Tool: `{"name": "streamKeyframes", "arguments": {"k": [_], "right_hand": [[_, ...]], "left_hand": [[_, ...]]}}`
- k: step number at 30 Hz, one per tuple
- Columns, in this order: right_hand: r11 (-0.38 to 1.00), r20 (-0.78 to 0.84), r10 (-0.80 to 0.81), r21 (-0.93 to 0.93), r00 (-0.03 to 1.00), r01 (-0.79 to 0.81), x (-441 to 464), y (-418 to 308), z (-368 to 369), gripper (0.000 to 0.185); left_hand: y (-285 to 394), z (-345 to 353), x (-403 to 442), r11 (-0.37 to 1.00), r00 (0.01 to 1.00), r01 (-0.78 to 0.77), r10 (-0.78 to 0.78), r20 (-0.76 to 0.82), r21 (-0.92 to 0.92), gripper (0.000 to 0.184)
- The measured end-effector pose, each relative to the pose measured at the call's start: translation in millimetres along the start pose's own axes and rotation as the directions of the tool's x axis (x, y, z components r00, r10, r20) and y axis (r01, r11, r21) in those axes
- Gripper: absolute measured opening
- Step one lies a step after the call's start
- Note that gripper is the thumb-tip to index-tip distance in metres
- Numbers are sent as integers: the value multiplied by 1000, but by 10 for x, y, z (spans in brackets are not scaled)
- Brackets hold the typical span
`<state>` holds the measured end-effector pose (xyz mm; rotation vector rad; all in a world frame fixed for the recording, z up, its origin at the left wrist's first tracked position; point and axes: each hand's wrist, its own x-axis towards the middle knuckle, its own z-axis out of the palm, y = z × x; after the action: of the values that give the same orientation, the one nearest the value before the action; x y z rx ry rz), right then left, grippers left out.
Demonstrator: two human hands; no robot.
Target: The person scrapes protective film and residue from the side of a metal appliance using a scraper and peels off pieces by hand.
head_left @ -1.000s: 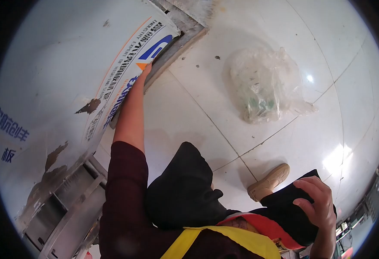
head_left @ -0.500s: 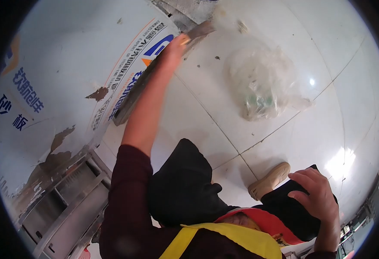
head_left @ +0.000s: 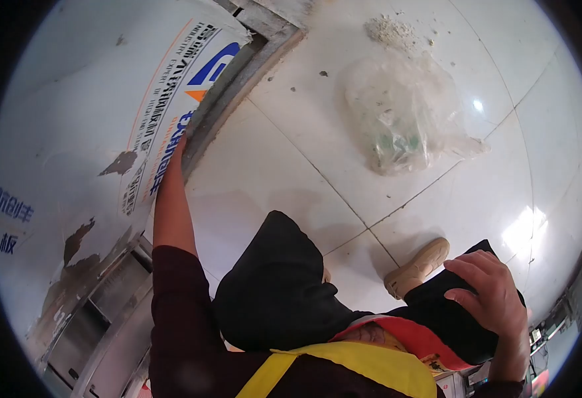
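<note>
The left hand [head_left: 182,144] reaches in at the edge of the printed board [head_left: 65,119], left of the bag [head_left: 407,119], and is mostly hidden there; whether its grip is wide, narrow or around anything, I cannot tell. The right hand [head_left: 486,285], well nearer the wearer than the bag, holds nothing visible, fingers loosely spread. The reach at the board looks unfinished; a heap of pale crumbs [head_left: 390,30] lies loose just beyond the bag, and what remains behind the board is out of sight. The floor [head_left: 437,212] under the bag is pale, glossy tile with dark joints and a few dark specks to the bag's left. A worn metal frame [head_left: 231,93] runs between board and bag, and metal shelving [head_left: 115,292] stands well apart from the bag, toward the lower left.
</note>
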<state>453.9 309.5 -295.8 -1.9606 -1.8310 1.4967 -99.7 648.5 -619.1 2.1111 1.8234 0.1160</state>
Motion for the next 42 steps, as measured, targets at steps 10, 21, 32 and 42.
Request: {"name": "streamKeyframes", "arguments": {"k": [10, 21, 32, 42], "right_hand": [[996, 5, 73, 42, 997, -73, 6, 31, 3, 39], [991, -34, 108, 83, 994, -104, 2, 25, -54, 40], [996, -67, 87, 41, 994, -85, -79, -5, -47, 39], [1000, -38, 21, 7, 999, -21, -39, 14, -58, 37]], "left_hand": [[-140, 761, 1253, 837, 975, -133, 207, 83, -531, 37], [1621, 486, 1008, 984, 982, -114, 132, 133, -140, 38], [1533, 348, 576, 930, 996, -83, 92, 9, -358, 43], [3120, -143, 205, 915, 961, -260, 278, 13, -307, 38]]}}
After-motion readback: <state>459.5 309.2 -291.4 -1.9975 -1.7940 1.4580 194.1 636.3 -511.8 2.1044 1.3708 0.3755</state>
